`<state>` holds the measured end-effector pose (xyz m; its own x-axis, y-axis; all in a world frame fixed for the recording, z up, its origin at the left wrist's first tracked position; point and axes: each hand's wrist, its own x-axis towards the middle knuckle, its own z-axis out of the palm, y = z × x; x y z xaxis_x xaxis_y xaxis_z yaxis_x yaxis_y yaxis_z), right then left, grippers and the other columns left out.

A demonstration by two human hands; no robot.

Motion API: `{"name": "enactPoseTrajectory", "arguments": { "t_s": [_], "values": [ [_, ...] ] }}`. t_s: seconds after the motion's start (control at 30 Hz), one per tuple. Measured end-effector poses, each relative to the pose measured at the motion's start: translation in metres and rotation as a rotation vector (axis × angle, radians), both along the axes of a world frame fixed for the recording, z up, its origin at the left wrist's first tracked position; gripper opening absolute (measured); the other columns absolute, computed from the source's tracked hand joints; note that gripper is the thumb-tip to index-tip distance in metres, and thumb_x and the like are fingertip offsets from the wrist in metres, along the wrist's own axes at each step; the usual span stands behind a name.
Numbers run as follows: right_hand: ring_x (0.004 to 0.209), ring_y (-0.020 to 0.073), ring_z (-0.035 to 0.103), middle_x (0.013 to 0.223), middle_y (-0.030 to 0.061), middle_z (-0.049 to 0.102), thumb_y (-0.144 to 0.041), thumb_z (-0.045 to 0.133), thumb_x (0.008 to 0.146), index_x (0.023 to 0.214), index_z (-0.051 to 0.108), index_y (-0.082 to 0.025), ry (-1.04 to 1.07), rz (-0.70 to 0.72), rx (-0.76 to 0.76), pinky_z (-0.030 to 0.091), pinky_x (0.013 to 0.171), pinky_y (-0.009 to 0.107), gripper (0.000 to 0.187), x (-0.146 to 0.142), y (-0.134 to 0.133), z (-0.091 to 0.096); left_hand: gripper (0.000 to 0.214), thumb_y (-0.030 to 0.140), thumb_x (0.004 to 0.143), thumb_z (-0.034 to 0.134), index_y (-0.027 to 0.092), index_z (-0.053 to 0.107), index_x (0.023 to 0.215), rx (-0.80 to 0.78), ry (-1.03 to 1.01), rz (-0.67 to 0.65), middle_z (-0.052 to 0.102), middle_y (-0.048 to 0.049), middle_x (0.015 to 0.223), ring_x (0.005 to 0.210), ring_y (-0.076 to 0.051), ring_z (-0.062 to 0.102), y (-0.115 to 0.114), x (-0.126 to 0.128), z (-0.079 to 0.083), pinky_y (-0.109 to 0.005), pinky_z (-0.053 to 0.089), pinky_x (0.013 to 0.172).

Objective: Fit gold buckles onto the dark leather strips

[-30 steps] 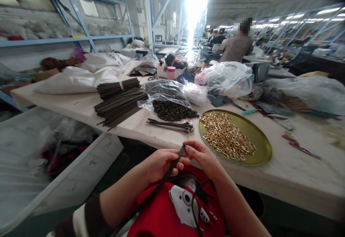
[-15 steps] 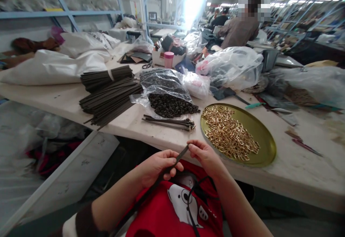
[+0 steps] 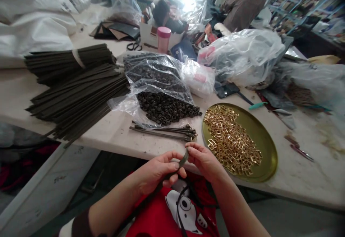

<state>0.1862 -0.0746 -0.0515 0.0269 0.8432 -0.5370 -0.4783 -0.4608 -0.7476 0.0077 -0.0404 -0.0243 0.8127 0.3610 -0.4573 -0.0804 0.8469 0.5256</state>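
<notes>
My left hand (image 3: 159,170) is closed round a thin dark strap (image 3: 184,158) that runs down past my lap. The fingers of my right hand (image 3: 205,161) pinch the strap's upper end, just below the table edge. Right of my hands lies a round gold tray (image 3: 265,147) holding several small gold buckles (image 3: 231,140). Just beyond my hands a few finished dark straps (image 3: 164,131) lie on the table. Behind them sits an opened clear bag of small dark rings (image 3: 167,109).
A large stack of dark straps (image 3: 78,86) lies at the left of the pale table (image 3: 113,133). Plastic bags (image 3: 245,55), a pink cup (image 3: 163,38) and a box crowd the back. A teal-handled tool (image 3: 257,105) lies behind the tray. Another person (image 3: 244,1) sits far back.
The camera has tilted down and closer to the table. My hands have come nearer together on the strap's end, still held in front of my chest.
</notes>
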Motion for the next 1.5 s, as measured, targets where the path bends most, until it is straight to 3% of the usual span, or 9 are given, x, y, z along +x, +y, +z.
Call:
{"name": "enactPoseTrajectory", "arguments": {
  "t_s": [0.2, 0.37, 0.57, 0.8, 0.97, 1.17, 1.33, 1.5],
  "values": [
    [0.049, 0.0038, 0.043, 0.060, -0.0059, 0.051, -0.027, 0.074, 0.063, 0.081, 0.065, -0.017, 0.002, -0.012, -0.018, 0.032, 0.049, 0.017, 0.023, -0.004, 0.022, 0.003, 0.024, 0.028, 0.076, 0.059, 0.017, 0.047, 0.094, -0.022, 0.009, -0.035, 0.054, 0.0042, 0.060, 0.035, -0.001, 0.028, 0.028, 0.000, 0.003, -0.016, 0.013, 0.034],
    [0.050, 0.0044, 0.043, 0.062, -0.0053, 0.051, -0.030, 0.074, 0.063, 0.082, 0.064, -0.018, -0.003, 0.004, -0.005, 0.032, 0.049, 0.018, 0.025, -0.009, 0.030, 0.006, 0.027, 0.023, 0.074, 0.058, 0.018, 0.045, 0.097, -0.022, 0.046, -0.068, 0.047, 0.0094, 0.052, 0.033, 0.000, 0.019, 0.035, -0.001, 0.008, -0.015, 0.009, 0.034],
    [0.053, 0.0063, 0.044, 0.063, -0.0044, 0.053, -0.035, 0.070, 0.067, 0.085, 0.064, -0.019, -0.299, -0.009, 0.186, 0.036, 0.053, 0.020, 0.025, -0.018, 0.020, 0.017, 0.024, 0.040, 0.082, 0.047, 0.017, 0.043, 0.087, 0.465, 0.238, -0.002, 0.052, 0.0064, 0.055, 0.036, -0.003, 0.038, 0.024, 0.000, 0.003, -0.014, 0.024, 0.035],
    [0.059, 0.0082, 0.053, 0.075, 0.0000, 0.061, -0.033, 0.071, 0.066, 0.093, 0.066, -0.021, -0.024, -0.147, 0.153, 0.047, 0.061, 0.023, 0.029, -0.018, -0.007, 0.017, 0.020, 0.036, 0.083, 0.045, 0.017, 0.045, 0.075, 0.789, 0.442, 0.191, 0.045, 0.0081, 0.052, 0.044, -0.006, 0.038, 0.001, -0.001, 0.010, -0.017, 0.030, 0.043],
    [0.065, 0.0086, 0.056, 0.076, -0.0009, 0.063, -0.030, 0.073, 0.064, 0.098, 0.066, -0.023, 0.014, -0.172, 0.162, 0.048, 0.070, 0.025, 0.035, -0.021, -0.023, 0.018, 0.020, 0.035, 0.082, 0.045, 0.017, 0.046, 0.072, 0.897, 0.472, 0.137, 0.044, 0.0078, 0.053, 0.048, -0.008, 0.040, -0.012, 0.003, 0.014, -0.019, 0.033, 0.048],
    [0.062, 0.0108, 0.055, 0.072, -0.0017, 0.061, -0.033, 0.067, 0.070, 0.101, 0.062, -0.022, -0.238, -0.090, 0.241, 0.047, 0.063, 0.026, 0.034, -0.026, -0.029, 0.014, 0.018, 0.030, 0.081, 0.043, 0.017, 0.052, 0.073, 1.044, 0.583, 0.093, 0.050, 0.0046, 0.061, 0.058, -0.011, 0.045, -0.013, 0.000, 0.009, -0.021, 0.033, 0.053],
    [0.059, 0.0134, 0.052, 0.062, -0.0022, 0.055, -0.034, 0.055, 0.080, 0.102, 0.060, -0.022, -0.679, 0.008, 0.360, 0.043, 0.060, 0.026, 0.026, -0.019, -0.021, 0.011, 0.019, 0.030, 0.082, 0.040, 0.017, 0.051, 0.073, 0.913, 0.543, 0.065, 0.045, 0.0063, 0.053, 0.049, -0.009, 0.041, -0.005, 0.004, 0.008, -0.020, 0.032, 0.048],
    [0.067, 0.0165, 0.054, 0.078, 0.0031, 0.059, -0.031, 0.047, 0.084, 0.105, 0.058, -0.022, -0.971, 0.121, 0.490, 0.043, 0.064, 0.029, 0.025, -0.004, -0.008, 0.006, 0.019, 0.031, 0.082, 0.041, 0.017, 0.049, 0.073, 0.812, 0.516, 0.012, 0.040, 0.0077, 0.050, 0.046, -0.008, 0.038, 0.009, 0.015, 0.004, -0.019, 0.031, 0.046]
  ]
}}
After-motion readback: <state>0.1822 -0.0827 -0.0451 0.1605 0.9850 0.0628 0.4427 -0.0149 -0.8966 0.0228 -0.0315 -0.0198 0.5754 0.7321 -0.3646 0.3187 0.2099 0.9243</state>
